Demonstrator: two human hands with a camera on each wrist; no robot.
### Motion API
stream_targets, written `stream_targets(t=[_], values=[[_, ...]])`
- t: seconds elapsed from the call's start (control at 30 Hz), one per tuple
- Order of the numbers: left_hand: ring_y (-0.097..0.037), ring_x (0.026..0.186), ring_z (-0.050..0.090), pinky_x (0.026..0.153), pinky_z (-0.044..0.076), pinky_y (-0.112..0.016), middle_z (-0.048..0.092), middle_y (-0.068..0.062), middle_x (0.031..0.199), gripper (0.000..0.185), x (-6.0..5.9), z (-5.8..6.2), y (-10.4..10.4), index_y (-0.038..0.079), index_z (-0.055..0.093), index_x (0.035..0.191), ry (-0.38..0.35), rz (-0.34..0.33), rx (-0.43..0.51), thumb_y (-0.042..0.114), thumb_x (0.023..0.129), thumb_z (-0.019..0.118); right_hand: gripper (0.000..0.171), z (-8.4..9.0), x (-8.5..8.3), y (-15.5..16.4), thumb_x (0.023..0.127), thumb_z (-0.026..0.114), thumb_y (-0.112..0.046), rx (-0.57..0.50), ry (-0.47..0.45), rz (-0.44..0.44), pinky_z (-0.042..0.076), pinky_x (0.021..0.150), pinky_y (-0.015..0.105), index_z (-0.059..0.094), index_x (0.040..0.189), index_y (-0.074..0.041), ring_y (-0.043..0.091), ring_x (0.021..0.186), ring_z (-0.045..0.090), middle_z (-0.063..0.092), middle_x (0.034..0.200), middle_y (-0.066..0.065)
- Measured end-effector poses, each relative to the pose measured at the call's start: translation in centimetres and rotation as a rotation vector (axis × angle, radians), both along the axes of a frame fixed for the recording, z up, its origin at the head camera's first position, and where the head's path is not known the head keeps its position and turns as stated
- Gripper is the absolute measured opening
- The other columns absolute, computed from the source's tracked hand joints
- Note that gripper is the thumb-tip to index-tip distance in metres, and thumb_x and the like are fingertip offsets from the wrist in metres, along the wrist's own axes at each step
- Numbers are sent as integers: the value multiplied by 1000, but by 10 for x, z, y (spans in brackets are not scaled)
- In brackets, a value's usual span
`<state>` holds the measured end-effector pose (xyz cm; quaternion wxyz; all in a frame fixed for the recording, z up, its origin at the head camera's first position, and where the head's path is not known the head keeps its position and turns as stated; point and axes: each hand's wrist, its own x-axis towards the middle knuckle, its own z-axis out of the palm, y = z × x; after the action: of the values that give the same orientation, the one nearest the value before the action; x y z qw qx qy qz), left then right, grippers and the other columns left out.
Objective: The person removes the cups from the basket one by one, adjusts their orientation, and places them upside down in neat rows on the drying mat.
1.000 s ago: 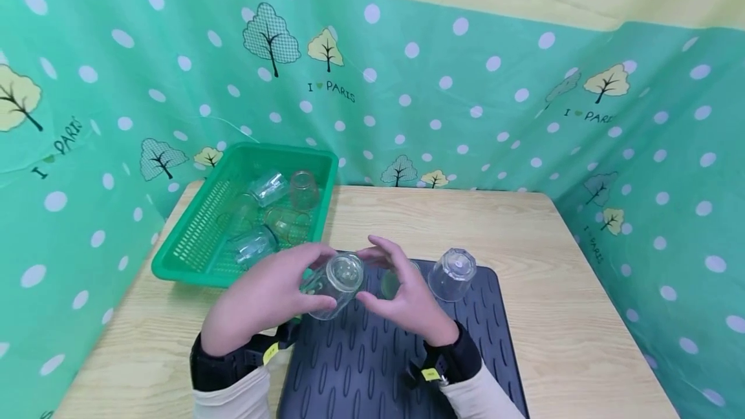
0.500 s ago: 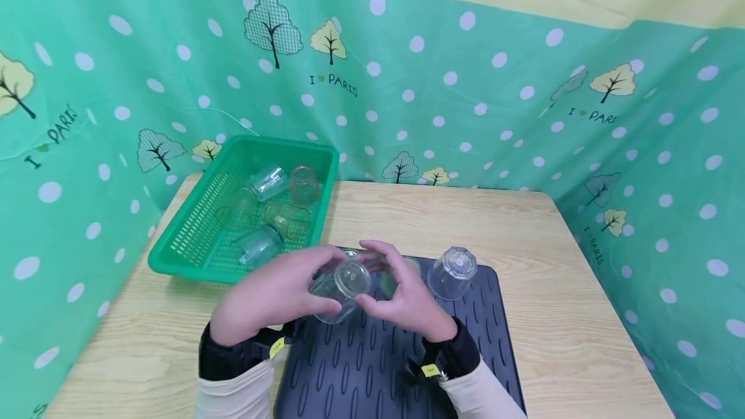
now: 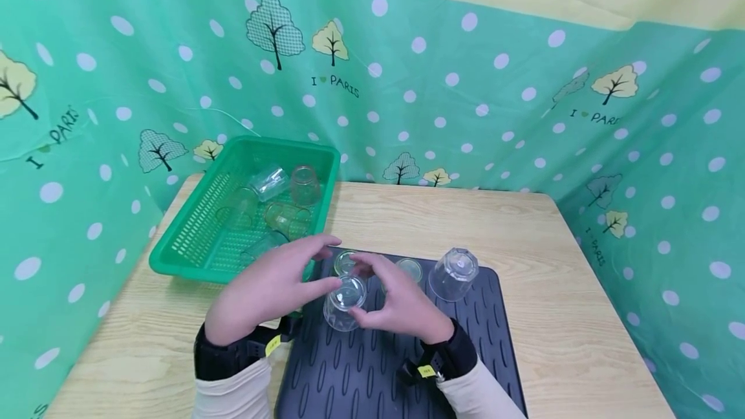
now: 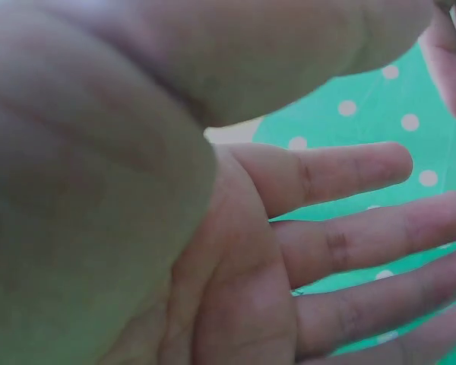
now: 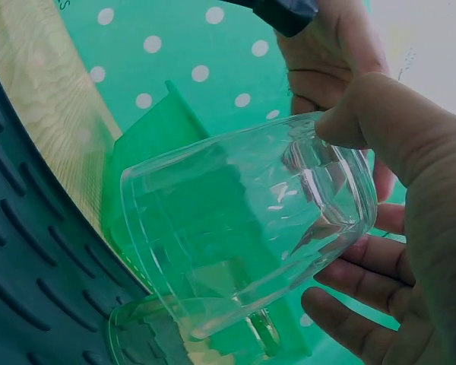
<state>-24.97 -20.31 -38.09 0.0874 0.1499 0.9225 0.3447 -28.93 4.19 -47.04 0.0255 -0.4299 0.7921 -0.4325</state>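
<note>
A clear drinking glass [image 3: 342, 310] is bottom up, mouth toward the dark ribbed mat [image 3: 372, 374]. My right hand [image 3: 403, 301] holds it near its base. In the right wrist view, the thumb lies on one side of the glass [image 5: 235, 228] and fingers curl on the other. To its left is my left hand [image 3: 273, 286], thumb and fingers spread. The left wrist view shows the fingers [image 4: 349, 243] stretched out with no glass in them. Behind the held glass, two greenish glasses, one left [image 3: 345, 260] and one right [image 3: 410, 268], stand on the mat.
A clear faceted glass [image 3: 454, 273] stands bottom up at the mat's back right. The green basket [image 3: 174, 260] at the left holds several glasses lying on their sides, including a pinkish glass [image 3: 305, 185]. Polka-dot cloth [image 3: 442, 83] surrounds the wooden table [image 3: 582, 328].
The glass has moved slightly right and lower toward the mat and tilts less. My left hand has let go of it and drawn back left, while my right hand has come onto it.
</note>
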Motion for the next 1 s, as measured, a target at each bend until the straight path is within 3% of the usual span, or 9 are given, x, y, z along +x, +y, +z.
stream_targets(t=[0.1, 0.27, 0.4, 0.53, 0.63, 0.73, 1.0], values=[[-22, 123, 65, 97, 56, -48, 67, -4, 135, 55, 1, 2, -2, 16, 55, 147, 64, 8, 19, 34, 98, 73, 75, -1, 0, -2, 91, 78, -25, 31, 9, 0, 52, 102, 33, 41, 156, -20, 9, 119, 58, 59, 133, 0], [-21, 114, 69, 90, 59, -47, 71, 3, 122, 51, 3, 6, -7, 20, 57, 145, 232, 71, 61, 32, 98, 73, 69, -5, 0, -5, 92, 75, -29, 93, 89, 14, 52, 99, 31, 46, 154, -15, 8, 115, 56, 57, 132, -6], [-24, 110, 68, 86, 57, -47, 72, 0, 119, 53, 3, 7, -12, 20, 54, 148, 306, 167, 104, 31, 99, 72, 61, -6, 0, -4, 89, 78, -28, 134, 149, 21, 52, 96, 29, 57, 145, -15, 8, 114, 56, 60, 128, -5], [-33, 117, 61, 89, 51, -54, 69, -7, 124, 57, 4, 8, -20, 16, 48, 152, 370, 318, 137, 27, 101, 69, 57, -6, 1, -5, 87, 79, -30, 197, 134, 38, 52, 92, 26, 61, 140, -16, 7, 112, 56, 61, 126, -6], [-38, 128, 52, 95, 46, -60, 66, -9, 129, 61, 6, 9, -27, 17, 43, 156, 381, 424, 143, 30, 102, 67, 57, -8, 3, -7, 89, 77, -31, 260, 98, 63, 52, 89, 24, 61, 142, -18, 6, 110, 56, 61, 127, -7], [-40, 132, 47, 96, 43, -62, 63, -9, 133, 65, 8, 10, -30, 19, 39, 159, 362, 477, 146, 37, 102, 65, 56, -8, 4, -9, 90, 77, -31, 311, 58, 83, 52, 89, 22, 60, 143, -19, 6, 110, 57, 60, 130, -6], [-39, 134, 45, 101, 41, -62, 59, -9, 138, 66, 11, 12, -35, 20, 38, 159, 341, 476, 176, 39, 102, 65, 51, -5, 7, -7, 92, 76, -29, 424, -26, 95, 49, 78, 17, 62, 140, -17, 5, 92, 56, 58, 119, -7]])
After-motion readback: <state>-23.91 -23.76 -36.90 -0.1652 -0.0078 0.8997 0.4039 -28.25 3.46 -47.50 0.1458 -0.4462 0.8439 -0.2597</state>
